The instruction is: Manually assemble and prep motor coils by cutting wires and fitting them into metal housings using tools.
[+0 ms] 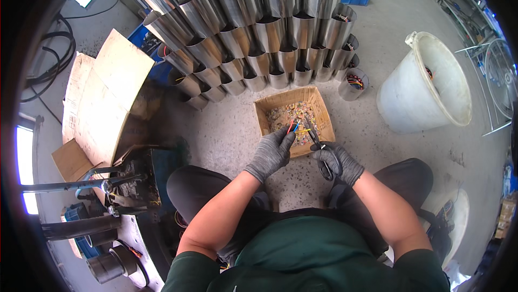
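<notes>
My left hand (pixel 272 153), in a grey knit glove, is closed on several thin insulated wires (pixel 297 126) in red, blue and yellow. Their ends stick out past my fingertips toward the right. My right hand (pixel 338 161), gloved the same way, is closed round a pair of scissors (pixel 312 133) with dark loop handles. The blades point up and left, close to the wire ends; whether they touch cannot be made out. Below both hands stands an open cardboard box (pixel 263 121) on the floor, its bottom covered with small coloured wire scraps.
Metal tubes (pixel 236 38) stand stacked in rows beyond the box, and one upright tube (pixel 353 90) at the right holds wired parts. A large white bucket (pixel 399 98) is to the right. Cardboard sheets (pixel 108 87) and machinery (pixel 135 184) line the left.
</notes>
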The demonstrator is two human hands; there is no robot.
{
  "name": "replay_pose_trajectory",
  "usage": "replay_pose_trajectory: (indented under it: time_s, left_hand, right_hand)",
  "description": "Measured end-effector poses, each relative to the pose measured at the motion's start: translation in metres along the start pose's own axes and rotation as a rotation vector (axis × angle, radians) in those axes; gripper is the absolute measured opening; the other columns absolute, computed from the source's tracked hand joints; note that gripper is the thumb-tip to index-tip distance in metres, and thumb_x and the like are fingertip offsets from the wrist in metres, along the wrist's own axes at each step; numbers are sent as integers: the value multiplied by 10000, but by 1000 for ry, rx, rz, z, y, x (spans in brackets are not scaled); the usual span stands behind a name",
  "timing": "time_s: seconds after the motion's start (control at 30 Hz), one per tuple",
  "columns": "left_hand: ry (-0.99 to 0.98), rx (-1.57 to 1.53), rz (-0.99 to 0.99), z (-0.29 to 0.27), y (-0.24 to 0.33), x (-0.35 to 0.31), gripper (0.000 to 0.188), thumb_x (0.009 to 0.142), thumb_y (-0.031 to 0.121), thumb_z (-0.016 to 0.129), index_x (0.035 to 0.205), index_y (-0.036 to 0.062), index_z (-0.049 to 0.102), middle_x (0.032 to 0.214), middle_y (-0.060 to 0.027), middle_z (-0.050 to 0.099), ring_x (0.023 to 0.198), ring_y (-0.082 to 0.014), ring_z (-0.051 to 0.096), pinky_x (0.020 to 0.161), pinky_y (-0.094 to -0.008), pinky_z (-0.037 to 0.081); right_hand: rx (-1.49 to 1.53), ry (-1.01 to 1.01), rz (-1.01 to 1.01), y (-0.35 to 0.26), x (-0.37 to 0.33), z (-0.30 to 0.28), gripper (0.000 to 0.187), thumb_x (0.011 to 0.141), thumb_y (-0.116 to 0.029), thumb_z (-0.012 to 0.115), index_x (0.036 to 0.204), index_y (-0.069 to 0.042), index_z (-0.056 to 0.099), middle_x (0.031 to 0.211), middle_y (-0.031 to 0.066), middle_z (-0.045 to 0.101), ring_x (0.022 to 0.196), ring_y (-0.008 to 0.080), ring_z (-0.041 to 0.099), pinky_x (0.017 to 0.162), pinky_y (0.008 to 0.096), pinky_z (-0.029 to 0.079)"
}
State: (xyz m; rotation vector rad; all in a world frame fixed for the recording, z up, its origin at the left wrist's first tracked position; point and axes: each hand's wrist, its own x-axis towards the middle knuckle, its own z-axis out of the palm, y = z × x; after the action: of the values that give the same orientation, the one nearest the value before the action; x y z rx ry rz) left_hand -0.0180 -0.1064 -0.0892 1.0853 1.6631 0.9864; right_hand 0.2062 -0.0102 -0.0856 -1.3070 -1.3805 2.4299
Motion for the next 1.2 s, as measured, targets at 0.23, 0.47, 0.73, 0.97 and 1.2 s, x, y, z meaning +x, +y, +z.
replay_pose_trajectory:
  time_s: [0.23, 0.47, 0.73, 0.97, 1.2]
  left_hand:
    - [80, 224, -42, -2, 15, -5, 362, 1027, 278, 579, 1306, 54, 639, 822, -167, 661, 763, -288, 630, 707, -411, 523]
    - [97, 332, 36, -1, 3, -1, 309, 1002, 295, 583, 1205, 90, 693, 918, -262, 696, 874, -454, 675, 751, -515, 530]
    - [51, 360, 99, -2, -3, -2, 300, 998, 259, 609, 1218, 63, 666, 781, -207, 652, 700, -342, 639, 652, -458, 519]
    - [42, 394, 60, 1, 0, -2, 312, 987, 277, 603, 1226, 90, 681, 947, -260, 700, 885, -455, 675, 771, -523, 533]
    - [-23, 451, 175, 4, -13, 0, 321, 1011, 229, 622, 1293, 75, 637, 599, -62, 561, 520, -143, 551, 530, -346, 504]
  right_hand:
    - [12, 86, -87, 22, 11, -7, 349, 913, -82, 614, 1248, 7, 572, 645, 22, 561, 428, 132, 474, 389, 288, 377]
    - [8, 9, -193, 4, 1, 5, 385, 899, -89, 693, 1272, -54, 607, 779, 54, 613, 589, 162, 576, 497, 295, 458]
    - [-320, 80, -424, -5, 5, -5, 388, 983, -351, 650, 1273, -99, 598, 838, 94, 666, 597, 190, 605, 524, 306, 494]
    - [-55, -57, 106, -4, 0, 4, 472, 959, -177, 685, 1395, -68, 539, 855, 38, 612, 713, 137, 614, 598, 289, 516]
    - [-54, -32, 156, -7, 6, 2, 420, 946, -179, 706, 1331, -73, 575, 817, 21, 609, 660, 129, 596, 574, 288, 507]
